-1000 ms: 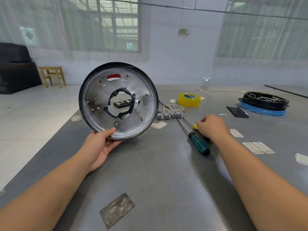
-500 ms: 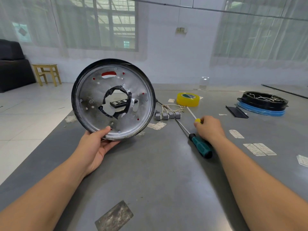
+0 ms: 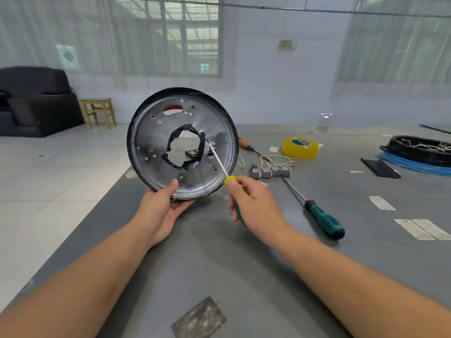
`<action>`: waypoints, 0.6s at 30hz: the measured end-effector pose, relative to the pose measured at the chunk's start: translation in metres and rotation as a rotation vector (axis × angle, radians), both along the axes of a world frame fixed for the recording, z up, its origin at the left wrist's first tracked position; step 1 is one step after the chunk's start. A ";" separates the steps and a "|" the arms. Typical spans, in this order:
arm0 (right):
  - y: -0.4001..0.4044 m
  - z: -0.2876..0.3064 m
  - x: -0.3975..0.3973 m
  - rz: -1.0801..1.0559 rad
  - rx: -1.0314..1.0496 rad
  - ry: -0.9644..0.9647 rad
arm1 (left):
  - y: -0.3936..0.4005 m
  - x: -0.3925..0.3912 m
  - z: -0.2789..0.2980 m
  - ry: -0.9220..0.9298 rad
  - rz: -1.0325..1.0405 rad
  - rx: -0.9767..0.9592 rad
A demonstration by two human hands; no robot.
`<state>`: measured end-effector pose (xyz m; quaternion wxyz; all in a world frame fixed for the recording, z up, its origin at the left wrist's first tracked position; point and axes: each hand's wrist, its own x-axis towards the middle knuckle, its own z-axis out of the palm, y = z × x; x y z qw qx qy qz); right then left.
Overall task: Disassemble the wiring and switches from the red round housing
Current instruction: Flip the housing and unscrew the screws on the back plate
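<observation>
Item 1: round housing [image 3: 156,142], upright in left hand's [image 3: 162,208] grip.
Right hand [image 3: 256,206] now grasps small screwdriver [image 3: 219,163], lifted from table, tip at taped centre opening; prying likely next.

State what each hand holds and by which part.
Left hand grips the round silver metal housing by its lower rim; right hand grips the small yellow-tipped screwdriver by its handle.
</observation>
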<state>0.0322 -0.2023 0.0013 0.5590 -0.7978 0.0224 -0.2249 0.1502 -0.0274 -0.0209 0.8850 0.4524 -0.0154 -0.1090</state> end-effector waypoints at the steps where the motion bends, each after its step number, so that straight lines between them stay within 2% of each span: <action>1: 0.008 -0.004 0.001 0.044 0.037 0.046 | 0.000 0.002 0.001 -0.003 -0.005 -0.001; 5: 0.023 -0.014 0.000 0.143 0.178 0.235 | 0.000 0.008 0.001 -0.014 -0.030 0.002; 8: 0.021 -0.017 0.000 0.186 0.264 0.297 | 0.001 0.011 -0.001 -0.017 -0.019 -0.021; 18: 0.016 -0.007 0.002 0.260 0.290 0.432 | 0.003 0.009 -0.001 0.016 0.054 -0.054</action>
